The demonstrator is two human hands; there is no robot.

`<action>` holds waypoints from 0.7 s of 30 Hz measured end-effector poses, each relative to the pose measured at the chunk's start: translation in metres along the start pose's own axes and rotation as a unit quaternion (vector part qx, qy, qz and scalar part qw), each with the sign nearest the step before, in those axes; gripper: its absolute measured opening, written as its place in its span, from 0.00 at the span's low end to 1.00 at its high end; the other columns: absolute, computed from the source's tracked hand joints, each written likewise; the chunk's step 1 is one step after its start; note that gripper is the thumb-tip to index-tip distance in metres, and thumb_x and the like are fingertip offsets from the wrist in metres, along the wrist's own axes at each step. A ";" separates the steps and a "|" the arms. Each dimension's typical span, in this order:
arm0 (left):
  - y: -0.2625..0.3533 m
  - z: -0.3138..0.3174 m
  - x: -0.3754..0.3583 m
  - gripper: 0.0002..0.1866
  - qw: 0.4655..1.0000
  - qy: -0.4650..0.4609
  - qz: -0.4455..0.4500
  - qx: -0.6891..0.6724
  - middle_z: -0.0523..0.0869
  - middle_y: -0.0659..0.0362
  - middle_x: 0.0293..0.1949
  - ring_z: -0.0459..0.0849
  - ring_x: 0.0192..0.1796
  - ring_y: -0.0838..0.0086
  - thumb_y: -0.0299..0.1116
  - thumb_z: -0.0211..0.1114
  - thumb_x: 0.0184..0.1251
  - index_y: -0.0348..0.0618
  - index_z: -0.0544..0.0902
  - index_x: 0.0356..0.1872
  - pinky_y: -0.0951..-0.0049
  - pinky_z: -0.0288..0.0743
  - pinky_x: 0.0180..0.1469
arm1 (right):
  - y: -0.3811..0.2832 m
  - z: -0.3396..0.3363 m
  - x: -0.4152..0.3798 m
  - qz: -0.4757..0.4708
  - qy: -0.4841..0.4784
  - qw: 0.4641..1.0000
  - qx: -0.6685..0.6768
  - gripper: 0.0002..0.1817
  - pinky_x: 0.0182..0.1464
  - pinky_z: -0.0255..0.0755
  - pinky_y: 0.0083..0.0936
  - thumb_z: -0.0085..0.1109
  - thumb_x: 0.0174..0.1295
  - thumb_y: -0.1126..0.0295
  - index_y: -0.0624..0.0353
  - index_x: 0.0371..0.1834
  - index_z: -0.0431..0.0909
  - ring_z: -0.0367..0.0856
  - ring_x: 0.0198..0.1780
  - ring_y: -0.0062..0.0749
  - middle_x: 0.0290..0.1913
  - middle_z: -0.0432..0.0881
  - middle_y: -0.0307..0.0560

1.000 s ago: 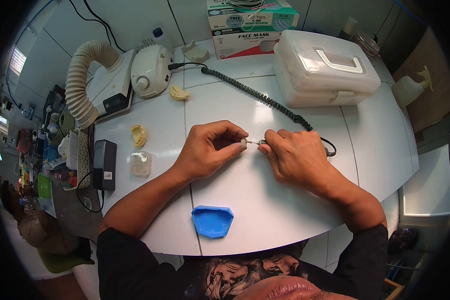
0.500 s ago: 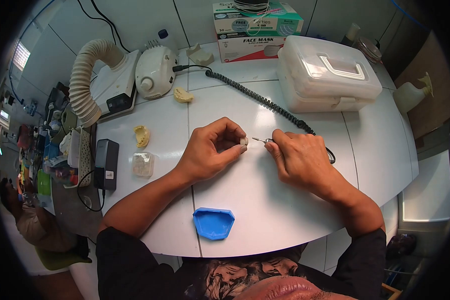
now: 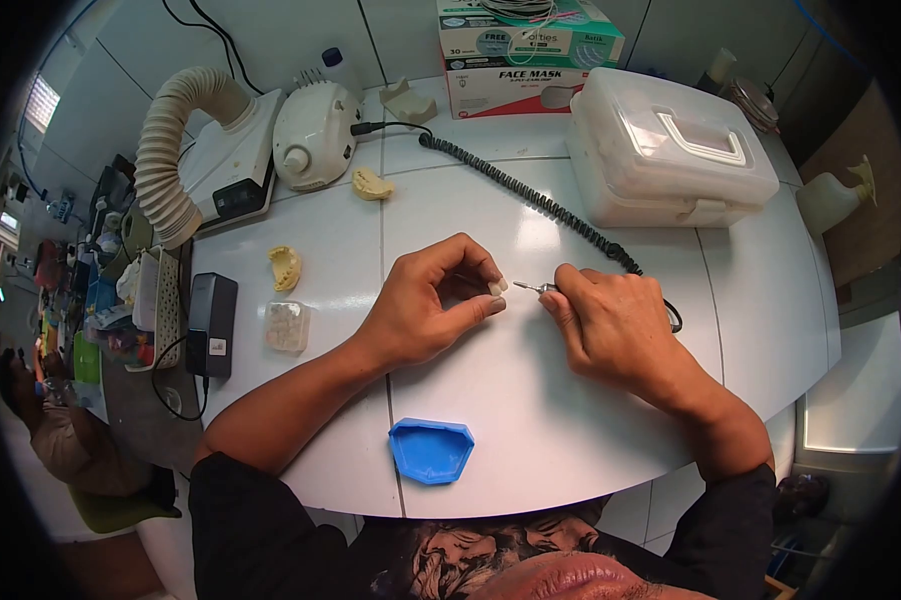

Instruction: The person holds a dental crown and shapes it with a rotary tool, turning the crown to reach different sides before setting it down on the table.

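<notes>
My left hand pinches a small whitish piece between thumb and fingertips. From the right, my right hand grips a rotary handpiece, its thin metal bit pointing at the piece with a small gap between them. A coiled black cord runs from the white control unit toward my right hand. Nearer my body lies a blue tray-like mould. Two yellowish dental casts and a small clear box rest left of my hands.
A white hose unit and a black power adapter are at the left. Mask boxes and a translucent case stand at the back. A spray bottle is at far right; another person sits far left.
The camera view has shifted slightly. The small piece is turned a little differently in my left fingers, and the bit remains a short distance from it.
</notes>
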State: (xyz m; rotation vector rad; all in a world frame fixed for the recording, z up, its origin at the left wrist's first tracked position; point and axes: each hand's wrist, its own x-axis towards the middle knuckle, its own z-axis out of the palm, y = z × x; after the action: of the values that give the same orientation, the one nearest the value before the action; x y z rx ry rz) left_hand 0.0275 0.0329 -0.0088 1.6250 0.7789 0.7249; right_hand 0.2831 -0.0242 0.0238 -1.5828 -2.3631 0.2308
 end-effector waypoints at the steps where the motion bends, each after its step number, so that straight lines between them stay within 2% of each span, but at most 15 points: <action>1: 0.000 0.000 0.000 0.13 1.000 0.000 -0.001 -0.001 0.89 0.58 0.50 0.89 0.54 0.77 0.20 0.76 0.74 0.37 0.81 0.53 0.73 0.87 0.59 | 0.000 -0.001 0.000 0.000 -0.001 1.000 0.000 0.19 0.25 0.74 0.50 0.57 0.83 0.56 0.59 0.37 0.80 0.85 0.24 0.57 0.26 0.87 0.52; 6: 0.000 -0.001 -0.001 0.13 1.000 -0.001 -0.008 -0.001 0.89 0.59 0.50 0.89 0.54 0.77 0.20 0.76 0.74 0.38 0.81 0.52 0.72 0.86 0.60 | 0.000 0.000 0.000 -0.003 -0.002 1.000 0.000 0.19 0.25 0.74 0.50 0.57 0.83 0.56 0.59 0.37 0.81 0.85 0.24 0.57 0.27 0.87 0.52; 15: 0.001 0.000 -0.001 0.15 1.000 0.000 0.007 0.003 0.90 0.59 0.51 0.89 0.56 0.77 0.18 0.72 0.75 0.35 0.84 0.59 0.72 0.85 0.62 | 0.000 -0.001 0.000 -0.004 -0.002 1.000 0.001 0.19 0.25 0.74 0.49 0.57 0.83 0.56 0.59 0.37 0.81 0.85 0.24 0.56 0.27 0.87 0.51; 21: 0.002 -0.001 -0.002 0.13 1.000 0.001 -0.011 -0.001 0.91 0.58 0.51 0.90 0.56 0.77 0.18 0.72 0.75 0.34 0.85 0.57 0.72 0.85 0.63 | -0.001 0.000 0.000 -0.005 -0.002 1.000 0.001 0.18 0.26 0.74 0.49 0.58 0.83 0.57 0.59 0.37 0.80 0.85 0.24 0.56 0.27 0.86 0.52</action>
State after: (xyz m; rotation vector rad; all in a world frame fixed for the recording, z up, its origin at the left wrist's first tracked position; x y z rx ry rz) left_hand 0.0263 0.0316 -0.0069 1.6114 0.7953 0.7123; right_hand 0.2825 -0.0246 0.0245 -1.5702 -2.3716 0.2342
